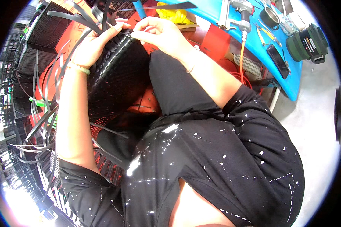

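Note:
A black woven basket (115,70) made of flat strips leans in front of me, its rim toward the top of the head view. My left hand (93,45) is closed on the rim among loose black strips (77,20), with its thumb laid along the edge. On the other side of the rim, my right hand (159,36) pinches with thumb and forefinger at the edge. Whatever lies between those fingertips is too small to make out. The fingertips of both hands are close together. Long strip ends stick out past my left hand and hang down beside my left forearm.
To the right stands a blue table (288,85) with an air tool (244,19), pliers (267,34), a metal cup (269,17) and a phone (277,60). A dark green cylindrical object (305,45) is at its edge. An orange hose (242,56) hangs down. A yellow bag (174,15) lies farther off.

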A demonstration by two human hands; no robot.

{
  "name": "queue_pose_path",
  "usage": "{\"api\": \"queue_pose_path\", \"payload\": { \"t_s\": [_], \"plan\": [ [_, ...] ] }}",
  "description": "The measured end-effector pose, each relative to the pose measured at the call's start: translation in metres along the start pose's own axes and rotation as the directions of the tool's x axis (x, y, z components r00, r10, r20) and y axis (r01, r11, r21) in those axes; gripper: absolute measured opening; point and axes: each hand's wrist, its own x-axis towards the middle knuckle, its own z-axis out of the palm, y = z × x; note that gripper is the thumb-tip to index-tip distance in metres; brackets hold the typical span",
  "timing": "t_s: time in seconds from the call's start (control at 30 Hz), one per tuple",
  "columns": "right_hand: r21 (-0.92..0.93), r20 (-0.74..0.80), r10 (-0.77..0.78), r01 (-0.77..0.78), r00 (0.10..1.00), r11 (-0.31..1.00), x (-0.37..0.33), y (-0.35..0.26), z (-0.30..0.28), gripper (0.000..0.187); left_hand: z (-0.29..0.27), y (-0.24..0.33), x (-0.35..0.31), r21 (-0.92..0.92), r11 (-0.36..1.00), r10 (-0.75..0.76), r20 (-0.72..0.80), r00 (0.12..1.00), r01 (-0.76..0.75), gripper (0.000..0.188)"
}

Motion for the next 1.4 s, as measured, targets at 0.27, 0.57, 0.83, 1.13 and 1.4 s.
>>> {"api": "queue_pose_path", "payload": {
  "t_s": [0.27, 0.57, 0.83, 1.13, 1.4],
  "plan": [
    [-0.896, 0.243, -0.048, 0.243, 0.969, 0.372, 0.021, -0.049, -0.011, 0.040, 0.000, -0.008, 0.002, 0.035, 0.997, 0.071, 0.015, 0.997, -0.071, 0.025],
    [-0.445, 0.171, 0.436, -0.326, 0.883, 0.834, 0.018, -0.051, -0.013, 0.039, -0.004, -0.014, 0.005, 0.108, 0.992, 0.065, 0.044, 0.997, -0.070, 0.027],
    [-0.182, 0.153, 0.473, -0.446, 0.868, 0.876, 0.010, -0.044, -0.009, 0.033, -0.001, -0.013, 0.000, 0.181, 0.978, 0.100, 0.032, 0.995, -0.104, 0.027],
    [0.254, -0.093, 0.335, -0.303, 0.938, 0.918, -0.015, -0.030, 0.012, 0.024, 0.010, -0.011, -0.002, 0.127, 0.991, 0.031, -0.021, 0.999, -0.028, 0.028],
    [0.376, -0.184, 0.250, -0.167, 0.951, 0.911, -0.017, -0.029, 0.023, 0.023, 0.010, -0.006, -0.001, 0.159, 0.987, 0.035, -0.043, 0.998, -0.028, 0.026]
  ]
}}
